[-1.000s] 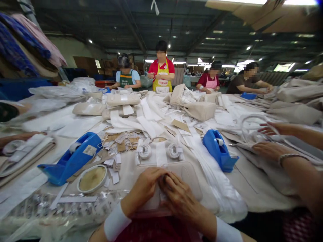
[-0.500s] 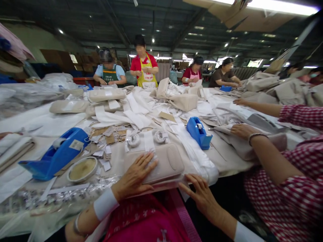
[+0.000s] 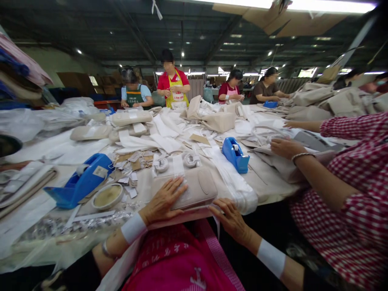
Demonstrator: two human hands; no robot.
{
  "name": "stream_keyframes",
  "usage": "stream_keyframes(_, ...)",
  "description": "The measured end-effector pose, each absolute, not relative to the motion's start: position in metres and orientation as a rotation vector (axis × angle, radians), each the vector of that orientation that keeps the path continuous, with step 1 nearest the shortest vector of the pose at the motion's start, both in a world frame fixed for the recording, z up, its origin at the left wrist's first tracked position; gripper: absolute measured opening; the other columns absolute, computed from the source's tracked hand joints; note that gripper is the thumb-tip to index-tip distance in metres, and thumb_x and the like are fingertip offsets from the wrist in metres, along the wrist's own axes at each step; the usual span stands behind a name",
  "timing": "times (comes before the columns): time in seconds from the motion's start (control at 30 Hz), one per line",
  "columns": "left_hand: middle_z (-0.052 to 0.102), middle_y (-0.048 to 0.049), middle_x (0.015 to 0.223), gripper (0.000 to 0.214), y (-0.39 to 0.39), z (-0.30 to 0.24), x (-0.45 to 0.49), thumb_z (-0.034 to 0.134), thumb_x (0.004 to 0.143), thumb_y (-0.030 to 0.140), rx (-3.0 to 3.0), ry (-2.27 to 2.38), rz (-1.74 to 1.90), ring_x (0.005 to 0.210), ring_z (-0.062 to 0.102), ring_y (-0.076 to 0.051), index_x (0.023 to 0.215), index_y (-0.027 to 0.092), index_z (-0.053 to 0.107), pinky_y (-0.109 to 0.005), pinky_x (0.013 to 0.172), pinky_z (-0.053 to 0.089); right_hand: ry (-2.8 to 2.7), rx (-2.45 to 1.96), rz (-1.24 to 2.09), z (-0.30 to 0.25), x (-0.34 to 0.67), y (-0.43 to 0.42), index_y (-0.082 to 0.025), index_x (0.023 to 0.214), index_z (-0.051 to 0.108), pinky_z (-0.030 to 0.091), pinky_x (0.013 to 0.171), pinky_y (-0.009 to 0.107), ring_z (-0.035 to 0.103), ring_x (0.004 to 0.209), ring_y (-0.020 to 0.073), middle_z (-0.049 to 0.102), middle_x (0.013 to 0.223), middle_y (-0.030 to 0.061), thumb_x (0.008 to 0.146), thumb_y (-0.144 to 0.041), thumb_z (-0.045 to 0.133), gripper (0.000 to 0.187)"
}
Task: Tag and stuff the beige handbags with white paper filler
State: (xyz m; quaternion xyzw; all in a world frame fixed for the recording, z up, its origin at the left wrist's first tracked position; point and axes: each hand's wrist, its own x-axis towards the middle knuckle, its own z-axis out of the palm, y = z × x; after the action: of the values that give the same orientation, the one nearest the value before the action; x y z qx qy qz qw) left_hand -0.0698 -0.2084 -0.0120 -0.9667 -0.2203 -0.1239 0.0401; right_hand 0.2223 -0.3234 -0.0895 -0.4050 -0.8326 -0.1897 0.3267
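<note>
A beige handbag, flat on the table in front of me, has clear plastic over part of it. Two wrapped handle coils and a white strip lie at its far side. My left hand rests flat on the bag's left half, fingers stretched out. Beside the bag's near right corner is my right hand, fingers extended and slightly bent at the table edge. A thin pale strip hangs below its fingers; whether they touch it, I cannot tell.
Blue tape dispensers stand left and right of the bag. A round dish and paper tags lie at left. Piled bags fill the far table. A co-worker in a checked shirt handles a bag at right.
The view has shifted slightly, so the table things sit a little differently in it. My left hand stays on the bag; my right hand stays at its near right corner.
</note>
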Motion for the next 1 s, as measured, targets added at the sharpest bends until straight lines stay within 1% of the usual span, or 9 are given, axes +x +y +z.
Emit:
stream_keyframes(0.13, 0.028, -0.0226, 0.155, 0.079, -0.209, -0.014, -0.070, 0.062, 0.082, 0.044, -2.945, -0.682, -0.391, 0.145, 0.023, -0.035, 0.147, 0.013, 0.032, -0.055, 0.116, 0.026, -2.193, -0.964, -0.342, -0.073, 0.212, -0.326, -0.013, 0.117, 0.060, 0.050, 0.096, 0.041, 0.058, 0.112, 0.0217, 0.067, 0.112, 0.0114, 0.099, -0.012, 0.041, 0.027)
stream_keyframes(0.33, 0.028, -0.0232, 0.155, 0.080, -0.206, -0.021, -0.070, 0.062, 0.081, 0.040, -2.927, -0.675, -0.434, 0.146, 0.022, -0.035, 0.147, 0.010, 0.031, -0.054, 0.117, 0.025, -2.074, -0.924, -0.257, -0.067, 0.193, -0.333, -0.013, 0.106, 0.063, 0.054, 0.086, 0.037, 0.063, 0.101, 0.0203, 0.071, 0.098, 0.0102, 0.098, -0.013, 0.044, 0.021)
stream_keyframes(0.53, 0.030, -0.0233, 0.154, 0.078, -0.204, -0.023, -0.072, 0.060, 0.083, 0.042, -2.935, -0.681, -0.466, 0.146, 0.023, -0.034, 0.148, 0.010, 0.030, -0.055, 0.117, 0.025, -2.103, -0.897, -0.247, -0.064, 0.156, -0.338, -0.014, 0.098, 0.065, 0.052, 0.081, 0.033, 0.064, 0.094, 0.0179, 0.072, 0.093, 0.0080, 0.098, -0.014, 0.044, 0.022)
stream_keyframes(0.7, 0.030, -0.0230, 0.154, 0.080, -0.204, -0.023, -0.072, 0.061, 0.083, 0.047, -2.971, -0.700, -0.461, 0.145, 0.024, -0.034, 0.147, 0.011, 0.031, -0.055, 0.117, 0.025, -2.184, -0.880, -0.173, -0.067, 0.122, -0.338, -0.015, 0.088, 0.064, 0.048, 0.076, 0.031, 0.062, 0.085, 0.0154, 0.069, 0.086, 0.0047, 0.098, -0.015, 0.043, 0.024)
stream_keyframes(0.77, 0.030, -0.0235, 0.154, 0.080, -0.205, -0.022, -0.072, 0.062, 0.083, 0.046, -2.979, -0.712, -0.455, 0.145, 0.023, -0.035, 0.147, 0.010, 0.031, -0.054, 0.117, 0.024, -2.192, -0.871, -0.189, -0.068, 0.114, -0.337, -0.017, 0.088, 0.063, 0.046, 0.084, 0.035, 0.060, 0.089, 0.0164, 0.068, 0.087, 0.0037, 0.098, -0.016, 0.043, 0.022)
stream_keyframes(0.83, 0.028, -0.0231, 0.155, 0.080, -0.206, -0.022, -0.073, 0.063, 0.082, 0.044, -2.977, -0.721, -0.450, 0.146, 0.022, -0.034, 0.147, 0.010, 0.031, -0.054, 0.118, 0.024, -2.137, -0.885, -0.257, -0.066, 0.110, -0.336, -0.020, 0.090, 0.064, 0.043, 0.090, 0.041, 0.058, 0.098, 0.0195, 0.068, 0.095, 0.0040, 0.097, -0.017, 0.046, 0.020)
stream_keyframes(0.87, 0.028, -0.0226, 0.155, 0.081, -0.207, -0.022, -0.073, 0.063, 0.082, 0.043, -2.976, -0.723, -0.453, 0.146, 0.021, -0.034, 0.148, 0.011, 0.030, -0.054, 0.118, 0.024, -2.090, -0.908, -0.295, -0.065, 0.109, -0.336, -0.021, 0.091, 0.065, 0.042, 0.091, 0.043, 0.057, 0.101, 0.0212, 0.067, 0.099, 0.0046, 0.097, -0.017, 0.047, 0.019)
stream_keyframes(0.93, 0.027, -0.0214, 0.156, 0.083, -0.207, -0.023, -0.074, 0.065, 0.080, 0.041, -2.972, -0.718, -0.477, 0.146, 0.021, -0.034, 0.149, 0.013, 0.028, -0.054, 0.118, 0.025, -2.006, -0.951, -0.344, -0.064, 0.109, -0.334, -0.022, 0.098, 0.065, 0.043, 0.086, 0.042, 0.056, 0.101, 0.0222, 0.065, 0.105, 0.0069, 0.097, -0.016, 0.044, 0.022)
stream_keyframes(1.0, 0.028, -0.0211, 0.156, 0.085, -0.206, -0.025, -0.075, 0.066, 0.080, 0.040, -2.962, -0.705, -0.499, 0.146, 0.021, -0.034, 0.149, 0.014, 0.027, -0.055, 0.117, 0.026, -1.959, -0.964, -0.356, -0.063, 0.111, -0.329, -0.018, 0.103, 0.064, 0.045, 0.080, 0.038, 0.056, 0.094, 0.0211, 0.065, 0.101, 0.0092, 0.099, -0.015, 0.037, 0.028)
